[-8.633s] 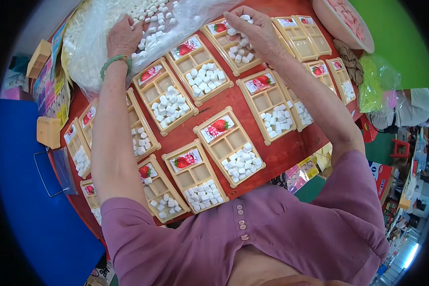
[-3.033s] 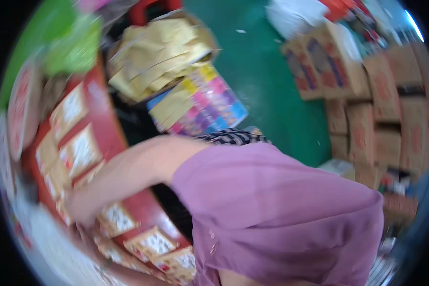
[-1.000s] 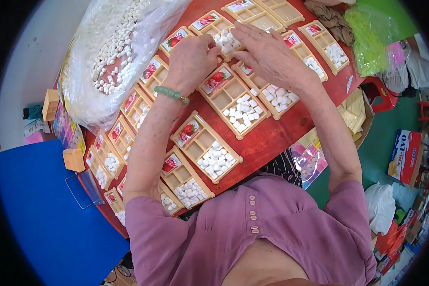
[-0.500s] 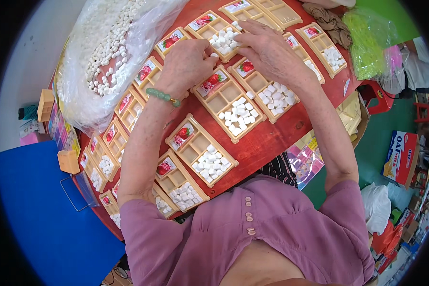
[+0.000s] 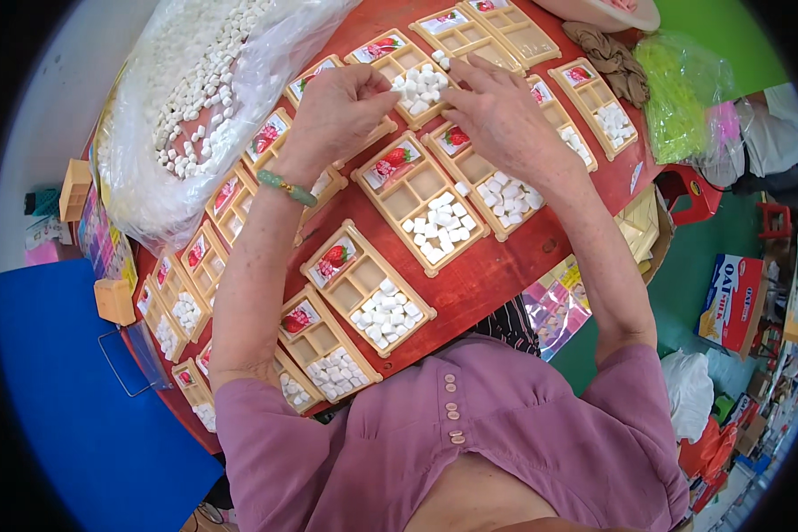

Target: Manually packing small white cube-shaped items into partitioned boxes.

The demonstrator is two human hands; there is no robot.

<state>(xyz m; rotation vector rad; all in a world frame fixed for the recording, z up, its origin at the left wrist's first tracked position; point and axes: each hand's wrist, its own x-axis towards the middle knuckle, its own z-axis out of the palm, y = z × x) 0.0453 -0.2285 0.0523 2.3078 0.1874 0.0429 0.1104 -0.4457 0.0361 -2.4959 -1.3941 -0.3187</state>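
My left hand point(image 5: 339, 111) is drawn in close at the left side of a pale beige tray point(image 5: 410, 58), its thumb and forefinger bent together next to the heap of small white pieces point(image 5: 421, 87); I cannot tell whether a piece sits between them. My right hand point(image 5: 512, 120) reaches in from the other side, fingers loosely curved and parted, the tips just beside the same heap, with nothing to be seen in their grasp.

This tray lies toward the far side of the red bench point(image 5: 470, 284), with a strawberry card point(image 5: 381, 46) in its far end and the white heap in its near compartment. Between it and the bench's near edge is another filled tray point(image 5: 401, 202), a single white piece point(image 5: 462, 188) resting on its right rim. One more tray point(image 5: 319, 250), likewise filled, lies close to that near edge.

A clear plastic bag point(image 5: 284, 51) spreads over the far left of the bench, with many loose white pieces point(image 5: 191, 102) on it. At the far right corner I see a rumpled brown cloth point(image 5: 606, 58) next to a pale bowl point(image 5: 643, 16), which the top of my view cuts off.
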